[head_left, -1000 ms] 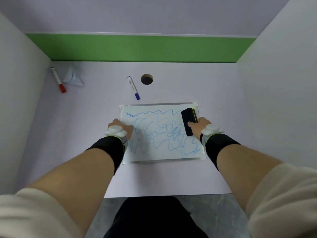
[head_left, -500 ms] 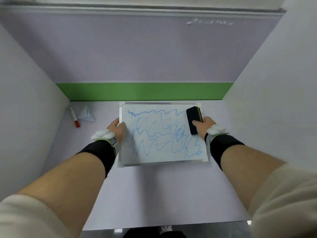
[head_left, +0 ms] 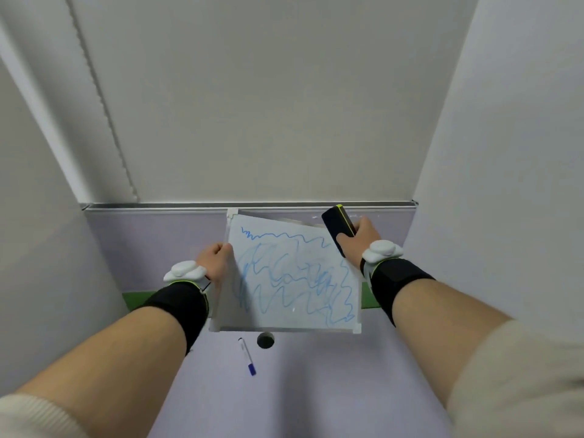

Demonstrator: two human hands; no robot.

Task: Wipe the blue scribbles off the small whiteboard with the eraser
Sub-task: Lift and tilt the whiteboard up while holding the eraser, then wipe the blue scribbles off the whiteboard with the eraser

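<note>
Whiteboard (head_left: 294, 279) held up off the desk (head_left: 316, 390), tilted toward the camera, blue scribbles (head_left: 284, 273) across its whole face. Left hand (head_left: 215, 262) clenched on the board's edge at 9 o'clock. Right hand (head_left: 360, 238) grasps the eraser (head_left: 336, 224), pressed at the board's 1 o'clock corner. Marker (head_left: 247, 356) lies on the desk at 6 o'clock from the board, beside a round hole (head_left: 265, 340).
</note>
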